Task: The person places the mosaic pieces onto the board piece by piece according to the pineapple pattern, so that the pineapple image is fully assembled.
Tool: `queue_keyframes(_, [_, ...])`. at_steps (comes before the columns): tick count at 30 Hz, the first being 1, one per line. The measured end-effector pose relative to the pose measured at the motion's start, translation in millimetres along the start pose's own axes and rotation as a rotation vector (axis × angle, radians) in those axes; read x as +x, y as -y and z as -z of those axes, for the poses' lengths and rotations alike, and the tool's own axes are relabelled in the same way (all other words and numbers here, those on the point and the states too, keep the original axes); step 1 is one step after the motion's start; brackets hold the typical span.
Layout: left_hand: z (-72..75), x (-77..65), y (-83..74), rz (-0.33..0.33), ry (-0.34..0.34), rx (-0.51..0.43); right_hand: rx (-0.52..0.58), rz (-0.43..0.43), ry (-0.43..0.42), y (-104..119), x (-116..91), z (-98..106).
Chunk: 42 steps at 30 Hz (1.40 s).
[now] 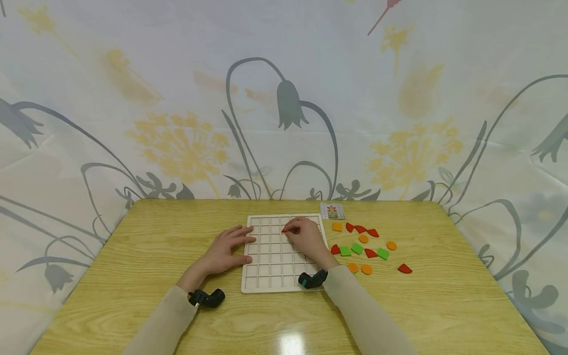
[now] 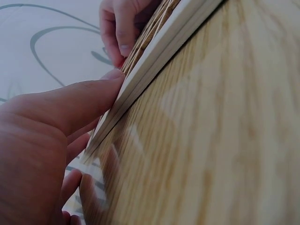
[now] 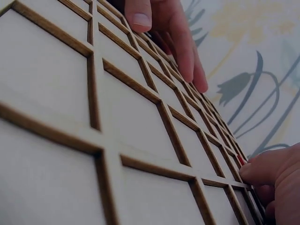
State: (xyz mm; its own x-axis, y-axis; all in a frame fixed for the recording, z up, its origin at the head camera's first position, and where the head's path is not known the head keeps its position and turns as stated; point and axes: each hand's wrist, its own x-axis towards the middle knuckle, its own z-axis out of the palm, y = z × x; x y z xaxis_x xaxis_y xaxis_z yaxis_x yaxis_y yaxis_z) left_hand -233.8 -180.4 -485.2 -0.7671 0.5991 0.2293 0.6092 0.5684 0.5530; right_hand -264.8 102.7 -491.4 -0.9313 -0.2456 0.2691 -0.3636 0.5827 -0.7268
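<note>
A white board with a raised square grid [image 1: 245, 276] lies flat on the table. My right hand [image 1: 307, 239] is over its upper right part, pinching a small red fan-shaped piece [image 1: 284, 230] between thumb and fingertips. In the right wrist view only a sliver of red piece [image 3: 241, 160] shows at the fingertips, low over the grid. My left hand [image 1: 223, 250] rests at the board's left edge with fingers spread. In the left wrist view its thumb [image 2: 89, 101] lies against the rim. No pieces show in the grid cells that I see; the right hand hides some.
Right of the board lie loose pieces: an orange square [image 1: 337, 227], several red fan shapes [image 1: 405, 268], orange discs [image 1: 391, 245] and green squares [image 1: 357, 248]. A card with a printed grid picture [image 1: 332, 211] sits behind them. A flower-patterned cloth [image 1: 266, 148] hangs behind the table.
</note>
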Motion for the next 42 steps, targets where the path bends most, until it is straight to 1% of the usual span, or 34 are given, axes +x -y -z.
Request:
queue_keyframes(6, [1.0,-0.5,0.6,0.009,0.003,-0.006,0.008,0.0,-0.005,0,0,0])
queue_keyframes(8, [1.5,-0.4,1.4,0.007,0.005,-0.006,0.029,-0.013,-0.015,0,0,0])
queue_keyframes(14, [3.7,0.4,3.0,-0.012,-0.005,0.004,0.183,-0.052,-0.054,-2,0,9])
queue_keyframes(16, [3.9,0.0,3.0,-0.011,-0.006,0.002,0.229,-0.065,-0.051,-5,-1,15])
queue_keyframes(19, [3.3,-0.6,3.2,0.004,0.001,-0.005,0.253,-0.085,-0.04,-10,-3,29])
queue_keyframes(22, [2.3,-0.4,3.1,0.013,0.012,-0.017,0.217,-0.078,-0.056,-18,-9,50])
queue_keyframes(25, [1.4,0.9,2.3,0.008,0.011,-0.021,0.157,-0.071,-0.098,-30,-18,75])
queue_keyframes(27, [1.2,1.8,1.6,0.007,0.016,-0.03,0.127,-0.087,-0.123,-41,-27,94])
queue_keyframes(30, [0.7,2.3,1.2,0.022,0.025,-0.046,0.077,-0.133,-0.145,-58,-44,120])
queue_keyframes(34, [0.3,1.5,0.8,0.038,0.039,-0.06,-0.027,-0.17,-0.16,-81,-68,151])
queue_keyframes(38, [0.6,0.9,0.1,0.041,0.052,-0.069,-0.106,-0.199,-0.171,-98,-90,175])
queue_keyframes(42, [1.5,0.1,0.2,0.037,0.046,-0.066,-0.133,-0.214,-0.168,-108,-101,188])
